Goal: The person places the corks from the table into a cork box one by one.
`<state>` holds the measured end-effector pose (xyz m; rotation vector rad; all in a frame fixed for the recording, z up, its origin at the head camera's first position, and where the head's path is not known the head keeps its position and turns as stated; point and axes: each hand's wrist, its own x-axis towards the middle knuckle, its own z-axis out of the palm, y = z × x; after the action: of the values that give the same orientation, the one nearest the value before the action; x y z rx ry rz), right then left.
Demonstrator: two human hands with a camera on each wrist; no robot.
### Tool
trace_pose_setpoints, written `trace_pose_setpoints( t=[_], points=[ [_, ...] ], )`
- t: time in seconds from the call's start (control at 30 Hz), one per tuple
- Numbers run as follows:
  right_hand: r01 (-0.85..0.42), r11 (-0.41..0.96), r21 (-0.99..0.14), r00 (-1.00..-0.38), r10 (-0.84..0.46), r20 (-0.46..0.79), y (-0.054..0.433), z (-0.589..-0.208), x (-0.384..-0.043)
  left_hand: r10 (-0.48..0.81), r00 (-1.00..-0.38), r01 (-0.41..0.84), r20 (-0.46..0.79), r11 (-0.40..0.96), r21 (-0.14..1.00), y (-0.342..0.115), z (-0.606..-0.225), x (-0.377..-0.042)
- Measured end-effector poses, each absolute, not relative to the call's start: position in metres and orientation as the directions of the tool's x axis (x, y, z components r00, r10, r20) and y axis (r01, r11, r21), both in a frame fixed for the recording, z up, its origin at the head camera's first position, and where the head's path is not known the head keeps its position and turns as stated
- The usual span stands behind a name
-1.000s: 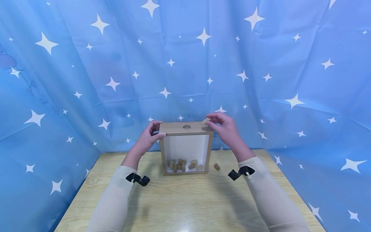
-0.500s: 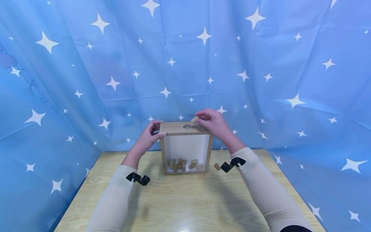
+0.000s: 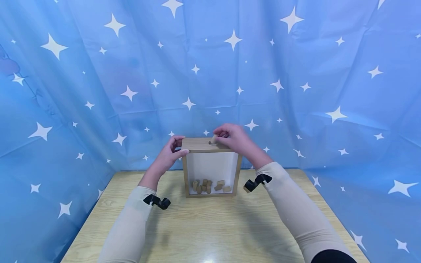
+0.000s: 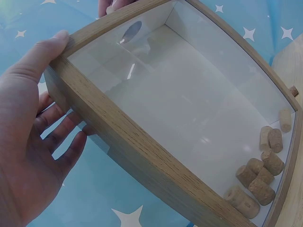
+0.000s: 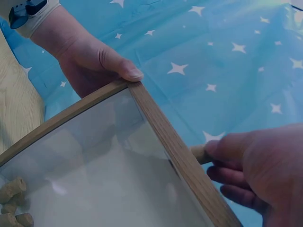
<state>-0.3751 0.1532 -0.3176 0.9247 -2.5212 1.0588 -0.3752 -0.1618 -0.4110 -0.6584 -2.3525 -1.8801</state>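
Note:
A wooden-framed box (image 3: pixel 184 171) with a clear front and white back stands upright on the table. My left hand (image 3: pixel 167 155) grips its top left corner, thumb on the front edge and fingers behind. Between thumb and fingers, my right hand (image 3: pixel 235 138) pinches a wine cork (image 5: pixel 200 154) right at the round hole in the box's top; the hole is partly covered by the cork and hand in the head view. Several corks (image 4: pixel 255 182) lie in a loose heap at the bottom inside the box.
One more cork (image 4: pixel 294 91) lies on the wooden table (image 3: pixel 204 230), just right of the box, mostly hidden behind the right wrist mount (image 3: pixel 257 182) in the head view. A blue star-patterned curtain (image 3: pixel 210 73) hangs close behind and along both sides.
My right hand has carried the cork leftward along the box top, from its right end to the hole. The left hand keeps its grip on the corner.

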Motion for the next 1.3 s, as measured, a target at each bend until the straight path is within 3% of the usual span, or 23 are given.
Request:
trace_pose_setpoints(
  t=[0.27,0.6,1.03,1.3],
  points=[
    [-0.624,0.539,-0.566,-0.78,-0.473,0.409,0.15,-0.32,-0.375,0.288,-0.909,0.356,0.301,0.163,0.92,-0.161,-0.412,-0.376],
    [-0.641,0.487,-0.593,-0.767,-0.407,0.495,0.169,-0.322,-0.364,0.289,-0.906,0.361,0.307,0.155,0.919,-0.16,-0.41,-0.376],
    [-0.657,0.47,-0.59,-0.724,-0.173,0.668,0.225,-0.342,-0.338,0.289,-0.909,0.354,0.3,0.157,0.922,-0.162,-0.411,-0.375],
    [-0.564,0.495,-0.661,-0.789,-0.086,0.609,0.255,-0.365,-0.329,0.285,-0.913,0.348,0.291,0.174,0.921,-0.162,-0.411,-0.375]
  ],
)
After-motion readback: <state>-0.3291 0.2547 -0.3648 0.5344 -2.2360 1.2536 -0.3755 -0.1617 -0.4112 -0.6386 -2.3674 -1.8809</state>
